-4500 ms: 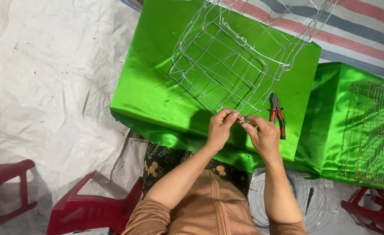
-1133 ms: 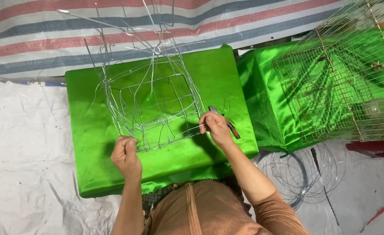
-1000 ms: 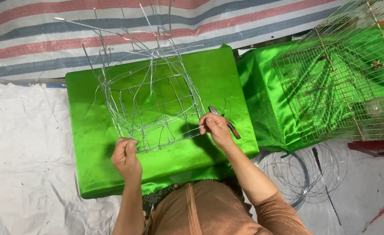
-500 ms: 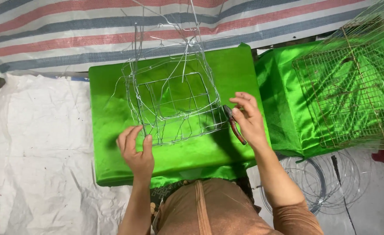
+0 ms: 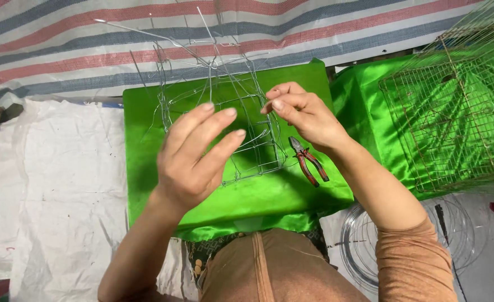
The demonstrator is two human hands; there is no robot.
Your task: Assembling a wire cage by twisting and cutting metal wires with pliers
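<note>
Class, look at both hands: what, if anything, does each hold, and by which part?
The right hand pinches an upper wire of the half-built silver wire-mesh frame. The left hand, fingers spread, is raised before it; any grip cannot be told.

Low surface (image 5: pixel 146 184) draped in shiny green cloth, creased and glossy under even daylight. Second green-draped block (image 5: pixel 364 112) just beside it to the right, carrying a finished wire-mesh cage (image 5: pixel 454 123). Striped tarpaulin (image 5: pixel 62 39) in red, grey-blue and off-white spread behind, across the top. Crumpled white plastic sheet (image 5: pixel 51 184) covering the floor to the left, speckled with dirt. Coils of bare wire (image 5: pixel 359 251) lying on the pale floor at lower right. Soft shadows, no hard glare.
</note>
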